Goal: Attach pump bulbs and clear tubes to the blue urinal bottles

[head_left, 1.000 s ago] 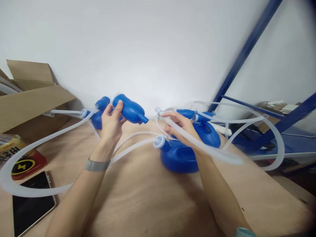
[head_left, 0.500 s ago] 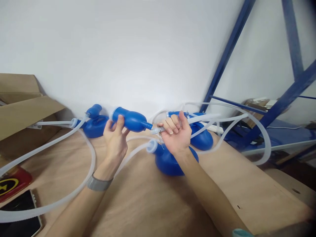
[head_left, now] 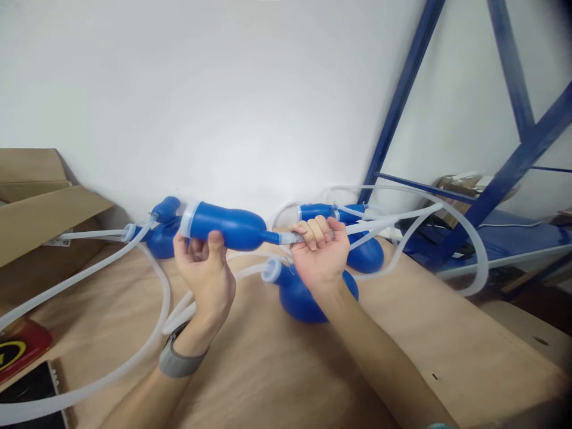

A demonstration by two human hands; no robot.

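My left hand [head_left: 206,271] is closed around a blue plastic funnel piece [head_left: 227,226], held level above the table with its narrow spout pointing right. My right hand [head_left: 318,250] is a fist around the end of a clear white hose [head_left: 393,217], whose tip meets the spout. The hose loops away to the right. A grey band sits on my left wrist.
Several blue bottles with hoses lie behind the hands: one at the left [head_left: 161,233], one under my right hand [head_left: 308,292], another behind [head_left: 364,250]. A cardboard box [head_left: 40,208] stands left, blue shelf frame [head_left: 402,95] right. A red packet [head_left: 18,348] lies at the left edge.
My right hand brought the hose end from the bottles up to the funnel piece's spout. My left hand turned the funnel piece level and drew it nearer. The camera swung right.
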